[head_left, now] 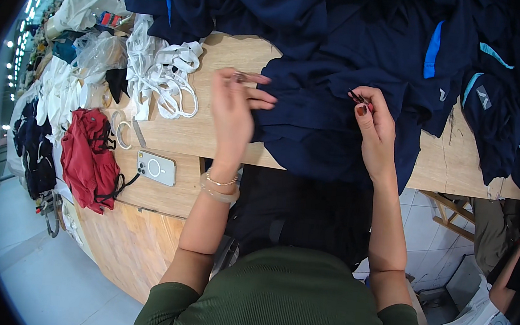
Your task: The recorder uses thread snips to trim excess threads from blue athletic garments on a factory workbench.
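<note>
Navy garment (331, 125) lies on wooden tabletop (232, 55); left hand (234, 107) fingers spread on it, w/ small item, unclear; right hand (372, 120) fingers pinch the fabric edge.

— How are my hands sitting?

— Left hand (235, 108) is raised, fingers stretched rightward, thumb and forefinger seemingly pinched, though blurred. Wrist wears bracelets.

— And my right?

— Right hand (373, 124) is curled, fingertips (361, 103) nipped together. Both forearms reach forward, bare below green sleeves.
</note>
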A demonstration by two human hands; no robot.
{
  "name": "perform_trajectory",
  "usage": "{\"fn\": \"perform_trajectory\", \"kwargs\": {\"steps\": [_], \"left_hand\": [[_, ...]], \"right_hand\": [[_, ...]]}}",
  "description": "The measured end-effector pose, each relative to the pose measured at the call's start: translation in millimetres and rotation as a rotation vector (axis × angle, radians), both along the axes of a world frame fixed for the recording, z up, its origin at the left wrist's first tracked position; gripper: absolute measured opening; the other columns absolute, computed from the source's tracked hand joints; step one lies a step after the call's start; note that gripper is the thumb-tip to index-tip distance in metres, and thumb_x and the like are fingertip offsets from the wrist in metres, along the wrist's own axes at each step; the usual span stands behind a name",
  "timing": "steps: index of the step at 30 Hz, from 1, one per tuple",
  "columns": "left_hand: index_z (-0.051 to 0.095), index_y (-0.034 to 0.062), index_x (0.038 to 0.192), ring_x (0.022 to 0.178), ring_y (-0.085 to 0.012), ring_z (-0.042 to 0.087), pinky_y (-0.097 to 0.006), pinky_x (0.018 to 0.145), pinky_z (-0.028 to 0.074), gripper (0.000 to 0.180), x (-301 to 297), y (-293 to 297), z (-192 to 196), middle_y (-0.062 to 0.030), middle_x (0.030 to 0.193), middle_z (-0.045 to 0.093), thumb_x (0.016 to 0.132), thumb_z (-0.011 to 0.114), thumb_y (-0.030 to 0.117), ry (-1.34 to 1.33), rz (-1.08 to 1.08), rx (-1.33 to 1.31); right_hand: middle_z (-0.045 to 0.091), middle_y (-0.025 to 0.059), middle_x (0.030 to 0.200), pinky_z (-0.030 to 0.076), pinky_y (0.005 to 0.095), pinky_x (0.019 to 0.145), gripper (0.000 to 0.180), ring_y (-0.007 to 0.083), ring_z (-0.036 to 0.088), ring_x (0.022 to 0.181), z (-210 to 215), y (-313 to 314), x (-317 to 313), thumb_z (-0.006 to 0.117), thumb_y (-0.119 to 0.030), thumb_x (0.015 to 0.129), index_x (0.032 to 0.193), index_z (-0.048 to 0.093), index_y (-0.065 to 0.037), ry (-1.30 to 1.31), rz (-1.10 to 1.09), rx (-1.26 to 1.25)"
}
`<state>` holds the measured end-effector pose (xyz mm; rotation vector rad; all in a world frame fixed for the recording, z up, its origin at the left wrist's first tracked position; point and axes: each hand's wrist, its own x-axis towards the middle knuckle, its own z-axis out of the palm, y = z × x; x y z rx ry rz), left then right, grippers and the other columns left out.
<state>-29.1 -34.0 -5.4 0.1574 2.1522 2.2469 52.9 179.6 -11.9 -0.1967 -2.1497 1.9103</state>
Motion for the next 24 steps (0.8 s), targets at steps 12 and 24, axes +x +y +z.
{"fn": "perform_trajectory", "kwargs": {"steps": [12,24], "left_hand": [[0.064,0.0042,0.091,0.074,-0.0247,0.059,-0.032,0.067,0.049,0.02,16.3,12.7,22.4,-0.0085,0.093,0.054,0.074,0.075,0.006,0.594,-0.347,-0.626],[0.053,-0.0007,0.095,0.071,-0.0107,0.056,-0.022,0.059,0.047,0.007,-0.8,10.8,11.9,-0.0056,0.096,0.055,0.09,0.055,-0.006,0.491,-0.422,-0.67]], "right_hand": [[0.055,0.0042,0.092,0.039,0.0221,0.075,0.034,0.0114,0.048,0.082,4.8,0.6,0.7,0.044,-0.031,0.103,0.103,0.057,0.001,-0.019,-0.017,0.047],[0.054,0.0042,0.092,0.039,0.0219,0.074,0.03,0.0117,0.049,0.081,1.1,1.8,-0.9,0.046,-0.027,0.103,0.102,0.057,0.001,0.011,0.001,0.044]]}}
